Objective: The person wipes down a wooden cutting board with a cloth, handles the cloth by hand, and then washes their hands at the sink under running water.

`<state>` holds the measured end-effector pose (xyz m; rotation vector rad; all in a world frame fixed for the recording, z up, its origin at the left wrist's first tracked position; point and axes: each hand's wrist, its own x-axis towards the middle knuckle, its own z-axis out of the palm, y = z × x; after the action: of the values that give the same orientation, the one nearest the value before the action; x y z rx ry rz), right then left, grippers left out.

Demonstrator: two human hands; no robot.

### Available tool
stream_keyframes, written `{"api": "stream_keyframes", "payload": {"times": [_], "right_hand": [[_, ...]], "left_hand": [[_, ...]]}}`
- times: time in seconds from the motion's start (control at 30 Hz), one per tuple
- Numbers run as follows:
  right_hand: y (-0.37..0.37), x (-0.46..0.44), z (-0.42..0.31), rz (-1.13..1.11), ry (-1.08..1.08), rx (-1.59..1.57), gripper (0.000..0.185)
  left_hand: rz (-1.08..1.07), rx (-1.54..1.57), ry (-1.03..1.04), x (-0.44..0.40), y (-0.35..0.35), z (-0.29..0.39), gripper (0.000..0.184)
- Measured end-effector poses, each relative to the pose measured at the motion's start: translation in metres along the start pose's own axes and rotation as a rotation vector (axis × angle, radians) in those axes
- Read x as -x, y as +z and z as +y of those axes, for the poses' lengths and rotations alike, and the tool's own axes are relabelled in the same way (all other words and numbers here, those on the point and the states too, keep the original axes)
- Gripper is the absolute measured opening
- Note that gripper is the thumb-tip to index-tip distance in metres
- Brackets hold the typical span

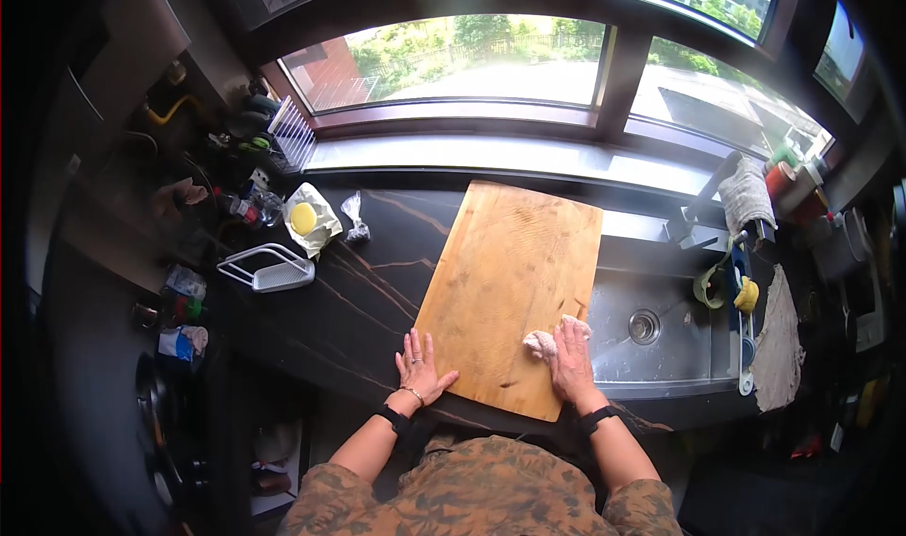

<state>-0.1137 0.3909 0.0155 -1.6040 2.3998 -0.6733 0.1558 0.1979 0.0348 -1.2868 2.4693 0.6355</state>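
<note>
A large wooden cutting board (510, 272) lies on the dark counter, its right side reaching over the sink's left edge. My left hand (422, 374) rests at the board's lower left edge, fingers spread and thumb on the wood. With my right hand (572, 371) I hold a pale crumpled cloth (540, 344) against the board's lower right part. Bits of the cloth stick out on both sides of my fingers; the rest is hidden beneath them. Some dark marks show on the wood near that hand.
Right of the board is a steel sink (623, 347) with a faucet (694, 210). A grey rag (780, 347) hangs beyond it. To the left are a white wire-handled rack (274, 272), a yellow round item (303, 218) on paper and a small plastic bag (356, 217). Windows line the back.
</note>
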Motion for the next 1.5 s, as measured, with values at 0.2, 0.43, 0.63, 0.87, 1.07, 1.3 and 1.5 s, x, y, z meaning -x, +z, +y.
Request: {"api": "stream_keyframes", "payload": {"times": [0.2, 0.43, 0.63, 0.87, 1.07, 1.3, 1.5], "right_hand": [[0.014, -0.075, 0.059, 0.129, 0.025, 0.004, 0.055], [0.011, -0.160, 0.114, 0.082, 0.320, -0.262, 0.065], [-0.008, -0.211, 0.126, 0.144, 0.661, -0.606, 0.066], [-0.010, -0.192, 0.092, 0.387, 0.724, -0.594, 0.028], [0.034, -0.094, 0.057, 0.386, 0.585, -0.423, 0.054], [0.014, 0.016, 0.012, 0.187, 0.262, -0.432, 0.065], [-0.078, 0.037, 0.065, -0.004, 0.369, -0.996, 0.064]], "left_hand": [[-0.004, -0.027, -0.003, 0.000, 0.003, -0.001, 0.111], [-0.018, -0.039, 0.003, -0.001, 0.003, -0.003, 0.112], [-0.038, -0.072, -0.010, -0.002, 0.001, -0.002, 0.111], [-0.032, -0.098, -0.013, -0.004, 0.005, -0.004, 0.111], [-0.044, -0.102, -0.029, -0.006, 0.004, -0.003, 0.111], [-0.030, -0.112, -0.025, -0.006, 0.005, -0.004, 0.111], [0.007, -0.108, -0.004, -0.009, 0.008, -0.009, 0.111]]}}
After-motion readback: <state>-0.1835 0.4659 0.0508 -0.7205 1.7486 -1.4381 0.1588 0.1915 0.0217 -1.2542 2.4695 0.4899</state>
